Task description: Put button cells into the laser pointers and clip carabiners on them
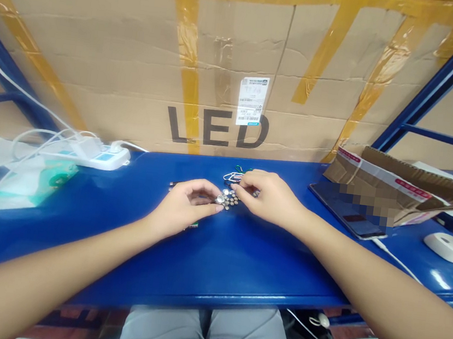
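A small cluster of round, silvery metal pieces (233, 198) lies on the blue table (239, 270) between my hands. My left hand (181, 205) reaches in from the left, its thumb and fingertips closed at a round metal piece (220, 199) on the cluster's edge. From the right, my right hand (268, 196) bends over the cluster with its fingers drawn together. Whatever they hold, if anything, is hidden. Just behind are looped wire pieces (233, 176), white and green, resembling paper clips. Small dark and green bits (194, 225) show partly from under my left hand.
A large taped cardboard box (131, 70) marked LED stands behind the table. On the left are a white power strip (107, 159) with cables and a green-white packet (30, 184). To the right are a phone (341, 208), an open carton (406, 186) and a white mouse (450, 247).
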Motion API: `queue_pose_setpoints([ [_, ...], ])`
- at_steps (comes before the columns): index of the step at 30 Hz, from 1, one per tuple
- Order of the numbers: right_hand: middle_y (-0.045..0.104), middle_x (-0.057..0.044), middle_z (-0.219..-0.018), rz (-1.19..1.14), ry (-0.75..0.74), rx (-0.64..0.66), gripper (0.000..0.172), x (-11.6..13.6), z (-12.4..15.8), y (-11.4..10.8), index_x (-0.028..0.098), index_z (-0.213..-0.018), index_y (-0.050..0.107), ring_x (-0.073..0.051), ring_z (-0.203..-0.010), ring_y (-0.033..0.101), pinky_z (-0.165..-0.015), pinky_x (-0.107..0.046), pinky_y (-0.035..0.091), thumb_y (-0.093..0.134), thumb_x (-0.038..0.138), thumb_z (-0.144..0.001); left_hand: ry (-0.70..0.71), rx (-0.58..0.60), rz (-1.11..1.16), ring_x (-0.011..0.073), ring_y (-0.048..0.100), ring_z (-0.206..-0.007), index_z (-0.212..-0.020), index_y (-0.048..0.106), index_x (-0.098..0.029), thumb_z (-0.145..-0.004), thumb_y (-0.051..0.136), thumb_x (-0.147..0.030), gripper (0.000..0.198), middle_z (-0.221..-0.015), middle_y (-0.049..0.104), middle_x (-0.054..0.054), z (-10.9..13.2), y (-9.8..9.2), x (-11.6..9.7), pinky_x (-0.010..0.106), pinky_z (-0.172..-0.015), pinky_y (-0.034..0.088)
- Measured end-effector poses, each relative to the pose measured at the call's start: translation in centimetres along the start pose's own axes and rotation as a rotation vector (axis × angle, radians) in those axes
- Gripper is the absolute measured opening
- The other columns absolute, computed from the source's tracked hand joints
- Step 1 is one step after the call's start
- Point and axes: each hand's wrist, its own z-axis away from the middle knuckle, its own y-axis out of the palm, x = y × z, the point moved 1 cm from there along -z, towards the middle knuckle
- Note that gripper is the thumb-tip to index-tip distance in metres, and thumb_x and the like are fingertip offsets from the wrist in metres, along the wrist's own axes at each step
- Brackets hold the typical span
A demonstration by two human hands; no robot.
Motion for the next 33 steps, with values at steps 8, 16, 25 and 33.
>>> queue_pose_setpoints([
  [8, 0.068, -0.004, -0.080, 0.074, 0.108, 0.272, 0.010, -2.9, -0.1, 0.8, 0.018, -0.087, 0.067, -0.015, -0.071, 0.058, -0.062, -0.025, 0.039, 0.066, 0.015, -0.078, -0.023, -0.044, -0.054, 0.0200, 0.069, -0.092, -0.089, 0.070, -0.016, -0.068, 0.084, -0.029, 0.029, -0.097, 0.073, 0.006, 0.0, 0.0, 0.0, 0.039, -0.093, 0.055],
  [16, 0.074, -0.005, -0.085, 0.063, 0.157, 0.346, 0.010, -2.4, -0.5, 1.0, 0.018, -0.083, 0.071, -0.017, -0.077, 0.065, -0.071, -0.028, 0.044, 0.065, 0.011, -0.082, -0.010, -0.028, -0.091, 0.0233, 0.070, -0.096, -0.092, 0.074, -0.015, -0.069, 0.084, -0.033, 0.030, -0.100, 0.076, 0.008, 0.2, 0.0, 0.0, 0.043, -0.098, 0.054],
  [25, 0.074, -0.006, -0.086, -0.045, 0.101, 0.204, 0.008, -1.5, -0.4, 0.2, 0.016, -0.087, 0.068, -0.018, -0.078, 0.068, -0.075, -0.029, 0.048, 0.061, 0.013, -0.085, 0.024, -0.022, -0.133, 0.0222, 0.070, -0.095, -0.091, 0.075, -0.016, -0.072, 0.082, -0.032, 0.025, -0.100, 0.076, 0.007, 0.2, -0.1, -0.1, 0.040, -0.097, 0.054],
  [33, 0.076, -0.002, -0.084, -0.186, -0.133, -0.126, 0.010, 0.3, -0.2, -0.5, 0.021, -0.090, 0.072, -0.018, -0.080, 0.071, -0.083, -0.034, 0.053, 0.065, 0.019, -0.084, -0.006, -0.060, -0.125, 0.0236, 0.071, -0.093, -0.091, 0.076, -0.017, -0.070, 0.082, -0.032, 0.027, -0.097, 0.077, 0.008, 0.2, -0.2, -0.1, 0.041, -0.092, 0.056],
])
